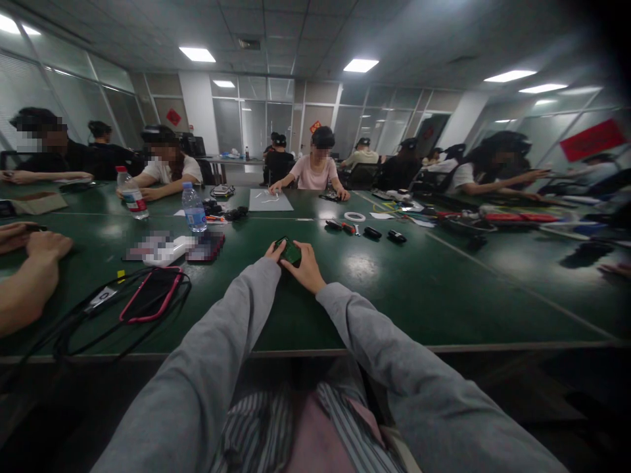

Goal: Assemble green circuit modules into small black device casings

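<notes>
Both my arms in grey sleeves reach out over the green table (394, 295). My left hand (273, 251) and my right hand (308, 266) meet around a small dark green object (289, 252), which they hold together just above or on the tabletop. My left hand is mostly hidden behind its sleeve; only the fingers at the object's left edge show. My right hand's fingers wrap over the object's right side. What the object is cannot be told.
A pink-edged phone (150, 295) and black cables (79, 315) lie at the left. Two water bottles (194, 209) stand further back. Small tools and a tape roll (354, 216) lie beyond. Several people sit around the tables; another person's forearm (27, 276) rests at left.
</notes>
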`<act>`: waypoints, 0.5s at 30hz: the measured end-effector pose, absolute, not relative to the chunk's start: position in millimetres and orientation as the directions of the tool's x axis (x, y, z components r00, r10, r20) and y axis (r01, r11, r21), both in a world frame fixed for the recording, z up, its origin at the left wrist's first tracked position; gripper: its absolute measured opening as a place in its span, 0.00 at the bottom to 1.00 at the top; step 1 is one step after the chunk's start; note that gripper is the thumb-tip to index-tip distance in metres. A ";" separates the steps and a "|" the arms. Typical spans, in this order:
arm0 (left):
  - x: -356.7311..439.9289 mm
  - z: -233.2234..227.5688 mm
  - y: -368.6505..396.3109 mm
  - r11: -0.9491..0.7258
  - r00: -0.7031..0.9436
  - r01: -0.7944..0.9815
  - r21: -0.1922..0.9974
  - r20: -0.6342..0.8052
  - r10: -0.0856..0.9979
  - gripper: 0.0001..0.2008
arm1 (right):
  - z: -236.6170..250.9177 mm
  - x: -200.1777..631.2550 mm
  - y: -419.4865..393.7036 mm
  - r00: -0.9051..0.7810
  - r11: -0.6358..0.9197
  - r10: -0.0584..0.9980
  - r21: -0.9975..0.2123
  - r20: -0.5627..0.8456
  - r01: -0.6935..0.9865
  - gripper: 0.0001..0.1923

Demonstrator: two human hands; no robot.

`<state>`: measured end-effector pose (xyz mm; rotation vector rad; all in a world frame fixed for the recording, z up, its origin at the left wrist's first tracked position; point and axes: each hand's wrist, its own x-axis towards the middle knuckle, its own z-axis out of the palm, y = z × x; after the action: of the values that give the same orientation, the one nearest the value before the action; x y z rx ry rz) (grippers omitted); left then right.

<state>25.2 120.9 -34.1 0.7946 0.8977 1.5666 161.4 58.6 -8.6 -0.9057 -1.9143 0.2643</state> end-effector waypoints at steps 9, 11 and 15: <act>25.2 -11.1 99.0 0.028 -0.120 -0.480 0.877 -0.097 0.988 0.23 | -11.7 170.4 77.4 -0.162 0.239 0.960 -0.971 0.230 0.033 0.27; 23.5 -9.4 100.3 0.019 -0.116 -0.500 0.866 -0.088 0.989 0.23 | -9.8 171.4 78.3 -0.196 0.199 0.962 -0.980 0.192 0.017 0.27; 21.2 -6.9 102.8 0.001 -0.120 -0.537 0.844 -0.078 0.990 0.23 | -11.5 173.5 81.8 -0.285 0.226 0.936 -0.973 0.207 0.034 0.29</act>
<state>21.2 102.8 -6.9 0.6851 0.8921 1.4924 173.5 81.8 -11.5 -0.9420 -1.5604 1.2073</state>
